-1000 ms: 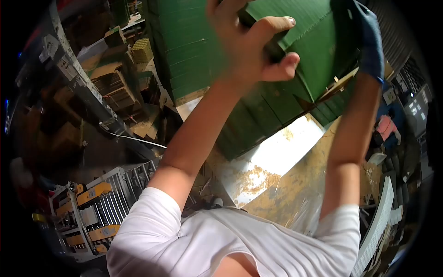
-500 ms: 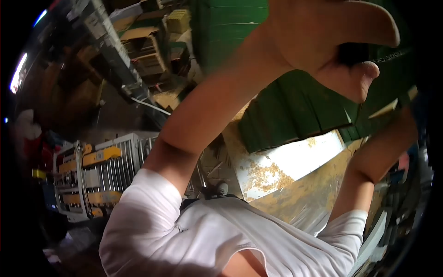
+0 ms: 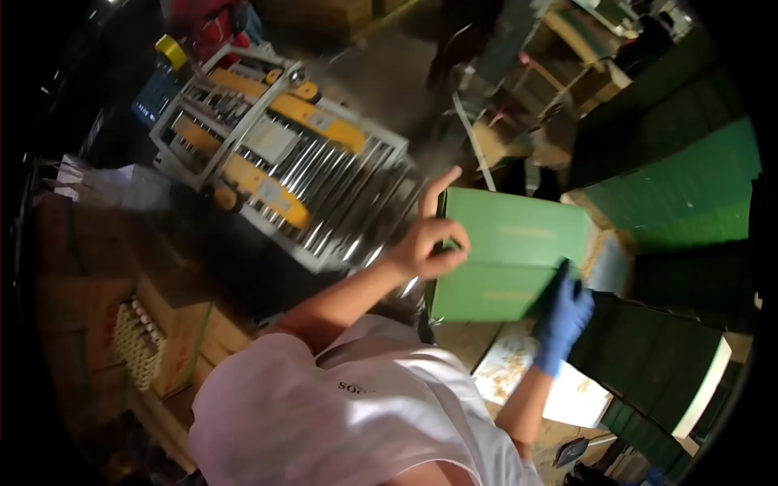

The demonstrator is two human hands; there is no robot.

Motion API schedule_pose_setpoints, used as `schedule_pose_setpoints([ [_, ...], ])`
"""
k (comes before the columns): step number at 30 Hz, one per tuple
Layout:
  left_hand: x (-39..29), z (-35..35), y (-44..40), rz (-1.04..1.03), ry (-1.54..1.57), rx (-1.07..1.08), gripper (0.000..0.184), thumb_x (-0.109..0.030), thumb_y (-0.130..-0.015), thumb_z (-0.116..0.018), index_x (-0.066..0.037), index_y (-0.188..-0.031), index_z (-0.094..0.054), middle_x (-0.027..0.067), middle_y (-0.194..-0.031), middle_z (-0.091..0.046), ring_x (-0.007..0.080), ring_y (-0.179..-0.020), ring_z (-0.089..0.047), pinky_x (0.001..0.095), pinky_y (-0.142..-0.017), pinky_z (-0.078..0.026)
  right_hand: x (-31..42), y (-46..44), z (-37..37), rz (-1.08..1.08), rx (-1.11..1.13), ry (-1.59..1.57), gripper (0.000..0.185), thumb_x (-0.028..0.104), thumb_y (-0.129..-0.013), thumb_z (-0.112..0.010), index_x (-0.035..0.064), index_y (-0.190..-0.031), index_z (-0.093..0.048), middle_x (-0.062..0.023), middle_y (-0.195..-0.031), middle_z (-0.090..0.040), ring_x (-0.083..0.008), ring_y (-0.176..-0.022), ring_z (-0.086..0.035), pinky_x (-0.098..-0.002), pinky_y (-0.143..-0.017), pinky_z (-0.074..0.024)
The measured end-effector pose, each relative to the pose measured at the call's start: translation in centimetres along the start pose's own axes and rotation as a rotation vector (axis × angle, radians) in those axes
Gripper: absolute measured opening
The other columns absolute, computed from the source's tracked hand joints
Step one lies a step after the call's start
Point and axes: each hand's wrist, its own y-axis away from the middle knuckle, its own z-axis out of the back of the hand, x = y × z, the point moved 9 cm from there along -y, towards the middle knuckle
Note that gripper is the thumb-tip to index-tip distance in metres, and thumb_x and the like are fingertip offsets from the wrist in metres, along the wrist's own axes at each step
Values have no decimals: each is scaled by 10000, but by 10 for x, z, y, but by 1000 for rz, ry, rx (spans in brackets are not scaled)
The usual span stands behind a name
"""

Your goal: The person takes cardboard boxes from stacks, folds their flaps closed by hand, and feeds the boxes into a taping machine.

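The green box [image 3: 510, 253] lay between the hands, near the conveyor's [image 3: 339, 193] end — left hand [image 3: 423, 247] curled at one edge, gloved right hand [image 3: 564, 317] spread by the opposite side; grip unclear.

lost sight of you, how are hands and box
Left hand at green box edge, index finger raised; gloved right hand at opposite side; roller conveyor close by on left.

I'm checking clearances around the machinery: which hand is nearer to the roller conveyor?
Left. The left hand is at the green box's left edge, beside the roller conveyor; the gloved right hand is at the box's right side, farther off.
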Motion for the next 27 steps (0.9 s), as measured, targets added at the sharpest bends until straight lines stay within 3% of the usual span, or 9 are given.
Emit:
schedule_pose_setpoints([
  [8, 298, 88, 152, 501, -368, 786, 234, -315, -943, -687, -132, -1046, -585, 175, -1670, -185, 461, -1490, -258, 536, -1202, -268, -148, 90, -375, -326, 262, -132, 610, 474, -889, -765, -58, -1160, -639, -156, -1017, -714, -233, -910, -671, -375, -805, -544],
  [11, 243, 125, 120, 32, -1085, 735, 299, -310, -946, -614, -105, -1164, -631, 177, -1563, -417, 410, -1429, -387, 497, -1201, -284, -98, 106, -419, -430, 416, -499, 508, 292, -937, -752, -28, -1279, -554, -111, -1110, -671, -188, -939, -627, -328, -830, -527],
  [15, 266, 148, 142, 152, -1296, 468, 351, -185, -923, -545, -69, -1238, -648, 163, -1470, -534, 368, -1356, -491, 450, -1133, -410, -75, 116, -536, -215, 374, -475, 495, 153, -980, -677, 27, -1419, -486, -78, -1188, -667, -190, -1049, -608, -321, -927, -492],
  [17, 295, 186, 137, 307, -1151, 372, 422, -124, -908, -571, -30, -1316, -619, 189, -1450, -548, 354, -1363, -500, 417, -1127, -434, -8, 124, -537, -209, 469, -365, 662, 431, -947, -647, 33, -1445, -468, -244, -1259, -663, -380, -1187, -636, -438, -985, -484],
  [18, 305, 212, 138, 455, -912, 215, 462, -149, -899, -604, -2, -1337, -600, 220, -1460, -533, 375, -1382, -477, 431, -1160, -393, 29, 123, -540, -125, 485, -543, 609, 462, -954, -609, 28, -1376, -549, -245, -1147, -698, -384, -1114, -666, -452, -931, -512],
  [20, 290, 226, 131, 525, -1102, 240, 551, -259, -945, -621, 79, -1373, -538, 295, -1477, -482, 441, -1396, -430, 487, -1199, -311, 82, 133, -551, 273, 896, 352, 336, 282, -1006, -496, 21, -1005, -707, -218, -894, -723, -345, -774, -712, -460, -703, -559],
  [23, 267, 211, 118, 494, -1137, 314, 654, -361, -967, -618, 93, -1420, -488, 306, -1522, -424, 478, -1434, -358, 537, -1220, -248, 44, 167, -717, 875, 782, 202, 322, 231, -996, -444, 58, -934, -709, -194, -823, -701, -338, -681, -674, -480, -647, -532],
  [25, 261, 190, 121, 427, -956, 417, 546, -208, -966, -616, 71, -1420, -497, 298, -1531, -413, 461, -1449, -342, 533, -1224, -247, 68, 139, -598, 207, 1086, -140, 521, 498, -972, -460, 61, -1067, -727, -229, -991, -726, -372, -862, -700, -457, -797, -542],
  [27, 266, 164, 134, 378, -903, 415, 499, -171, -959, -617, 55, -1394, -523, 283, -1511, -439, 449, -1422, -380, 516, -1207, -282, 96, 130, -435, 134, 1028, -197, 701, 604, -973, -455, 42, -1371, -583, -268, -1249, -659, -416, -1144, -647, -473, -1010, -494],
])
